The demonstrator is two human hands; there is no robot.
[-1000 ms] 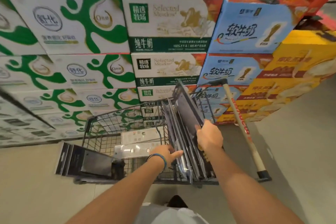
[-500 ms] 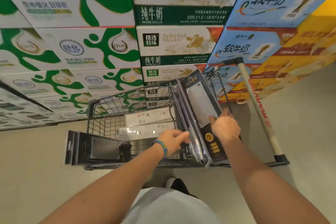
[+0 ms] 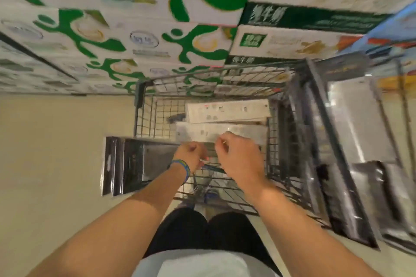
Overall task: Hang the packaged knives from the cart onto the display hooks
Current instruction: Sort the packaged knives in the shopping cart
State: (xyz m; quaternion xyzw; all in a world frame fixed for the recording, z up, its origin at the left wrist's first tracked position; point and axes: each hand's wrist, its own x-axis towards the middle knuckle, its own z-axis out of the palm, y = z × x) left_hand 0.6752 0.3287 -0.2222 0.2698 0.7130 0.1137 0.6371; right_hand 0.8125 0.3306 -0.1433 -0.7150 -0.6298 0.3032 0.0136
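The wire cart (image 3: 144,108) stands below me. Several dark packaged knives (image 3: 344,141) lean upright along its right side. Another stack of dark knife packages (image 3: 130,164) lies across the near left edge. My left hand (image 3: 191,155), with a blue wristband, hovers by the right end of that left stack, fingers curled. Beside it, my right hand (image 3: 236,157) sits over a silver flat package (image 3: 202,132) in the basket, its fingers curled too. Motion blur hides whether either hand grips anything.
White flat boxes (image 3: 227,110) lie in the cart's basket. Stacked milk cartons (image 3: 157,40) form a wall just beyond the cart. Beige floor (image 3: 56,153) lies to the left. My legs and shirt are at the bottom.
My right hand let go of the upright knife packages on the right and moved left to the cart's middle. My left hand shifted slightly. The view tilted steeply down over the cart.
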